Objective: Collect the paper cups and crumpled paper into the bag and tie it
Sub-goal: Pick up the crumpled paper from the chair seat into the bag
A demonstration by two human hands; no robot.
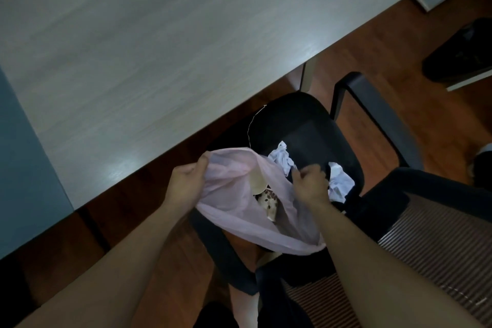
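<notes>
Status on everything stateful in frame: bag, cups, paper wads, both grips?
bag: open, untied, mouth held apart above the chair seat
plain cup: inside the bag, tipped over
patterned cup: inside the bag, below the plain cup
near paper wad: crumpled, on the seat, outside the bag
far paper wad: crumpled, on the seat, outside the bag
left grip: holds the bag's rim
right grip: pinches the opposite rim

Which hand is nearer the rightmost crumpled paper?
Right. The right hand is just beside that crumpled paper; the left hand grips the pink bag at its opposite rim, well away.
</notes>
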